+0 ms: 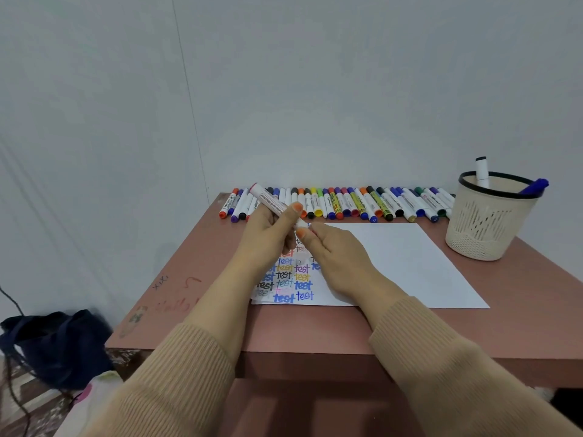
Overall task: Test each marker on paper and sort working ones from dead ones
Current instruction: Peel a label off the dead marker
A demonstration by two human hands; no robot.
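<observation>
Beige knit sleeves cover both forearms, which meet above the near-left part of the paper; the left hand grips a white marker with fingers curled round the barrel and the thumb laid along it; the marker is tilted, its red end raised toward the far left and its lower end pointing down toward the right hand; the right hand pinches that lower end between thumb and curled fingers, and the tip itself is hidden by the 2 hands; beneath the hands, the paper carries several columns of the word "test" in black, blue, orange, yellow and pink, while its right portion is blank; the paper lies flat on a reddish-brown table; a row of markers with mixed cap colours lies side by side along the far table edge against the wall; a cream perforated cup with a black rim stands at the far right, apart from the paper, holding 1 white marker upright and 1 blue marker leaning on the rim; a dark bag lies on the floor at left.
</observation>
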